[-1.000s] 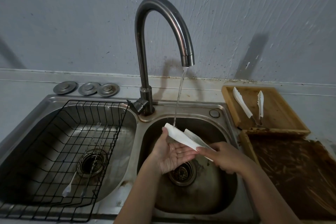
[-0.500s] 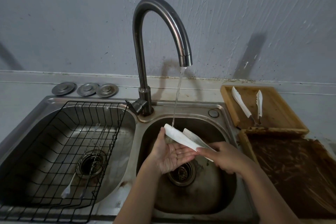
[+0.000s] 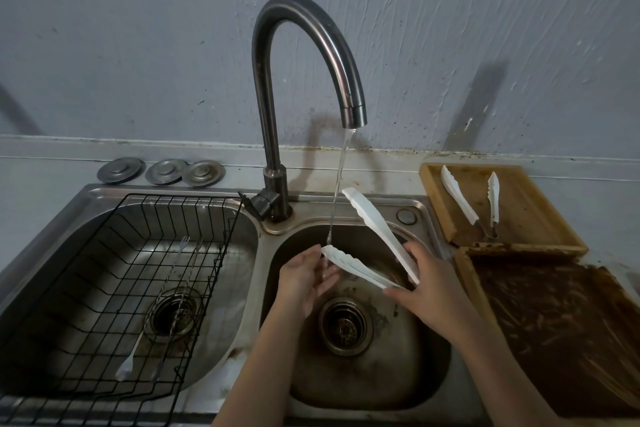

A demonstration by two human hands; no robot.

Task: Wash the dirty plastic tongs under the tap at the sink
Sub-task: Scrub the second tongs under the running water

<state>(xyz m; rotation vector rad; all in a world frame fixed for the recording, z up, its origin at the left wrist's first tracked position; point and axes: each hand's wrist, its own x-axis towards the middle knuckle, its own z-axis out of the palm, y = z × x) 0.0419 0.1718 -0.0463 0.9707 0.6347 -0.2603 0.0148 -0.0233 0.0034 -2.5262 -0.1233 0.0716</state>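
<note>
White plastic tongs are spread wide open over the right sink basin. My right hand grips them at the hinge end. One arm points up toward the back rim; the lower arm's tip lies under the running water from the curved tap. My left hand is cupped under that lower tip, its fingers touching it as the water runs over them.
A black wire rack with two thin utensils sits in the left basin. Three metal drain covers lie on the back ledge. At right, a wooden tray holds another pair of tongs; a brown-smeared tray lies in front of it.
The tongs have sprung open: the upper arm now points up toward the back rim, while the lower tip stays under the stream by my left hand.
</note>
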